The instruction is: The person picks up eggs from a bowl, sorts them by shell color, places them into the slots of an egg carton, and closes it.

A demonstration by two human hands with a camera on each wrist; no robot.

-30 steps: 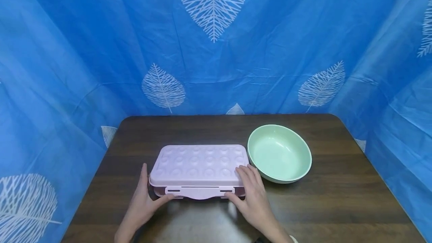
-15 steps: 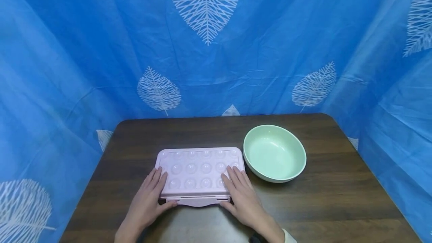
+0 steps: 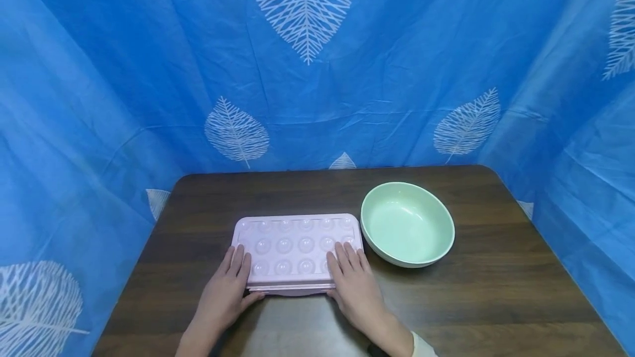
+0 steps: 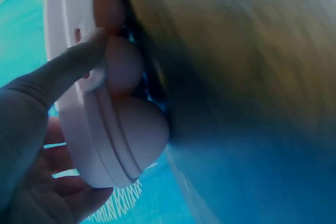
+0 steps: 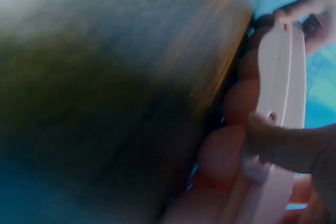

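Note:
A pale pink egg box point(image 3: 295, 244) with a bumpy lid lies on the dark wooden table. At its left front corner, my left hand point(image 3: 223, 291) holds it, fingers on the lid's left end and thumb on the front edge. The right hand point(image 3: 358, 293) grips the right front corner, fingers spread over the lid. In the right wrist view, the thumb point(image 5: 278, 142) presses the long front latch point(image 5: 275, 72). Below the lid in the left wrist view, rounded pinkish cups point(image 4: 142, 129) bulge out. The box's inside is hidden.
A mint green bowl point(image 3: 407, 225), with nothing showing inside, stands close to the right end of the egg box. Behind and beside the table point(image 3: 471, 302) hangs a blue cloth point(image 3: 377, 81) printed with white leaves.
My left fingers have come from beside the box onto its lid. The front latch shows as a thinner strip, and more of the lid's top faces me. The bowl stays put.

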